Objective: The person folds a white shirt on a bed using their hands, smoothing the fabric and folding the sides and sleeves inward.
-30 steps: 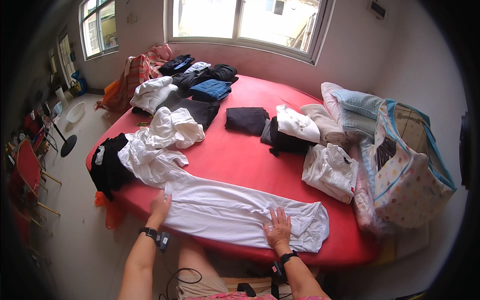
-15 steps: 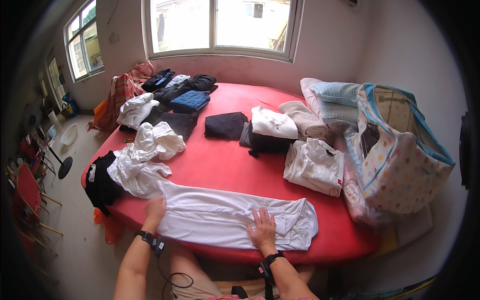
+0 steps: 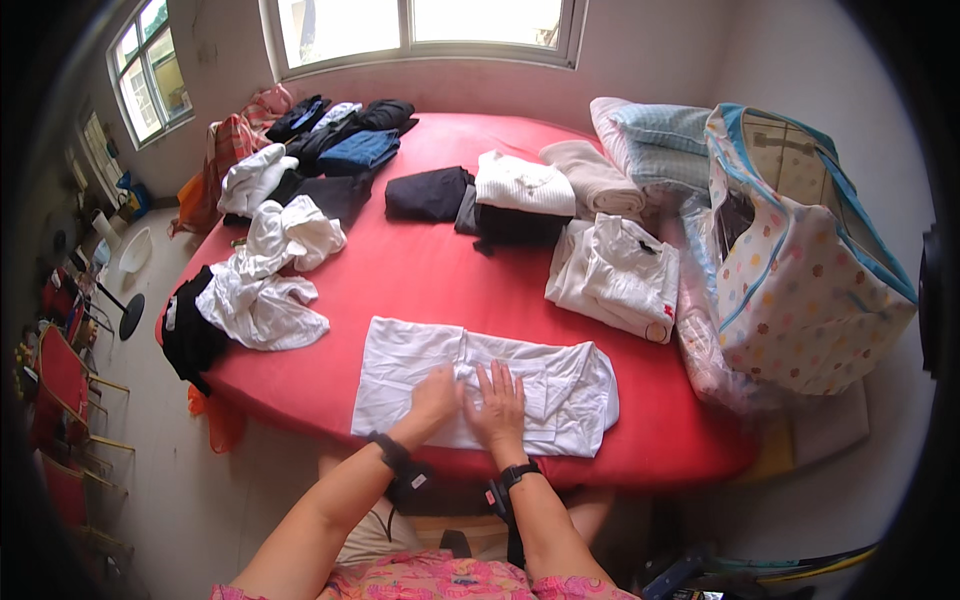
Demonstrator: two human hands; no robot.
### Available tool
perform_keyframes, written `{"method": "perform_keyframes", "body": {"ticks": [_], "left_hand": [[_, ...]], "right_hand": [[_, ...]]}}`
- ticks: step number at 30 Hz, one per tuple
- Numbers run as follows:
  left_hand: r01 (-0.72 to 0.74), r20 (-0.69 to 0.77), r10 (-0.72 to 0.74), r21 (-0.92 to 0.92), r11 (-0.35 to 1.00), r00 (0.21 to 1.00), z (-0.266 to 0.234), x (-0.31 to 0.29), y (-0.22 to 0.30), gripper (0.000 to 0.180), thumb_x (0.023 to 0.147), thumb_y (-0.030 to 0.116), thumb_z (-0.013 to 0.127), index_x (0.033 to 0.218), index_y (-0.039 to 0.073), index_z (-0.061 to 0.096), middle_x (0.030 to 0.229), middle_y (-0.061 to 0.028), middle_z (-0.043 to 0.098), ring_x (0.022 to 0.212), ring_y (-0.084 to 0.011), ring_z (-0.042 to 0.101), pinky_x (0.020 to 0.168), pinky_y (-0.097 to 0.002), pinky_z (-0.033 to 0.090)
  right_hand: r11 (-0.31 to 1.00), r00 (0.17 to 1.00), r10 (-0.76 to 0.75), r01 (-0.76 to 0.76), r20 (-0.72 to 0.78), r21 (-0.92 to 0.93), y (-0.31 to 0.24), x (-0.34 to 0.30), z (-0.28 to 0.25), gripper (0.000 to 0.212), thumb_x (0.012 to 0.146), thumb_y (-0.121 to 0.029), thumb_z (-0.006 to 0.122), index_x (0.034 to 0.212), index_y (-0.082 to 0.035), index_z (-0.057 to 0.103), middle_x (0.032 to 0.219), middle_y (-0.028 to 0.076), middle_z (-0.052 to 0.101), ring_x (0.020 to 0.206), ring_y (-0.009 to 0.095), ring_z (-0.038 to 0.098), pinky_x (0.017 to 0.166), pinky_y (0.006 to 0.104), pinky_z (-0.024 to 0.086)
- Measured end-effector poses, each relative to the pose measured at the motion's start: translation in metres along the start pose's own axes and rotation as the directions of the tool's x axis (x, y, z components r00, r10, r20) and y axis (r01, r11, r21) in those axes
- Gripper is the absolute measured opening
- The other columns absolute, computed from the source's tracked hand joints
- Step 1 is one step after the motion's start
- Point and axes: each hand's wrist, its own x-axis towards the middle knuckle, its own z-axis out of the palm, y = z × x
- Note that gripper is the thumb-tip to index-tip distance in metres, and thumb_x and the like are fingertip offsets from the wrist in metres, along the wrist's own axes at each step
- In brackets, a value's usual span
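Note:
A white garment (image 3: 398, 362) lies in front of me near the bed's front edge, its left part doubled over toward the middle. My left hand (image 3: 434, 402) is closed on the edge of the folded-over fabric, fingers curled and partly hidden. Beside it, nearly touching, my right hand (image 3: 495, 405) presses flat on the garment with its fingers stretched. Wrinkles run across the cloth's right end.
Crumpled white clothes (image 3: 265, 300) and a black garment (image 3: 188, 335) lie on the red bed sheet (image 3: 400, 275) at left. Folded clothes, including a white shirt (image 3: 615, 275), sit beyond. A dotted storage bag (image 3: 790, 300) stands at right, beside pillows (image 3: 660, 135).
My left hand has carried the garment's left end rightward over its middle, making it shorter and pulling it away from the crumpled whites. My right hand stays flat on the cloth.

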Motion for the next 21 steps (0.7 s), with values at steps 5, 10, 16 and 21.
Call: {"method": "perform_keyframes", "body": {"ticks": [5, 10, 16, 21], "left_hand": [[-0.146, 0.020, 0.151, -0.160, 0.976, 0.988, -0.007, -0.011, -0.009, 0.037, 0.086, 0.028, 0.055, 0.112, 0.002, 0.054, 0.099, -0.0201, 0.059, 0.087, -0.0370, 0.060, 0.076, -0.0446, 0.048], [-0.203, -0.063, 0.193, -0.245, 0.948, 0.979, -0.042, 0.013, -0.084, 0.019, 0.082, 0.011, 0.056, 0.099, 0.003, 0.060, 0.089, -0.0168, 0.060, 0.083, -0.0311, 0.060, 0.074, -0.0399, 0.048], [-0.156, 0.032, 0.167, -0.210, 0.965, 0.985, -0.066, 0.049, -0.094, 0.019, 0.080, 0.009, 0.059, 0.098, 0.003, 0.059, 0.098, -0.0144, 0.058, 0.088, -0.0294, 0.059, 0.076, -0.0375, 0.049], [-0.378, -0.061, 0.374, -0.076, 0.923, 0.925, -0.029, 0.044, -0.056, 0.045, 0.081, 0.018, 0.060, 0.124, 0.008, 0.049, 0.133, -0.0137, 0.043, 0.124, -0.0320, 0.041, 0.100, -0.0417, 0.037]], "right_hand": [[0.999, 0.998, -0.002, 0.005, 0.057, -0.037, 0.008, -0.002, -0.002, 0.059, 0.079, -0.034, 0.056, 0.134, -0.016, 0.044, 0.141, 0.012, 0.037, 0.131, 0.027, 0.034, 0.109, 0.0463, 0.020], [0.998, 0.996, -0.012, 0.018, 0.086, -0.062, 0.014, -0.003, -0.001, 0.062, 0.079, -0.038, 0.060, 0.134, -0.013, 0.044, 0.142, 0.013, 0.035, 0.132, 0.028, 0.032, 0.110, 0.0467, 0.018], [0.991, 0.998, -0.056, 0.058, -0.020, 0.124, 0.003, -0.006, -0.016, 0.045, 0.074, -0.022, 0.067, 0.115, -0.007, 0.055, 0.125, 0.014, 0.050, 0.115, 0.030, 0.046, 0.099, 0.0438, 0.034], [0.963, 0.999, -0.045, 0.049, -0.021, 0.264, -0.019, -0.028, -0.033, 0.031, 0.075, -0.015, 0.065, 0.104, -0.007, 0.056, 0.109, 0.012, 0.055, 0.100, 0.031, 0.052, 0.087, 0.0402, 0.041]]}}
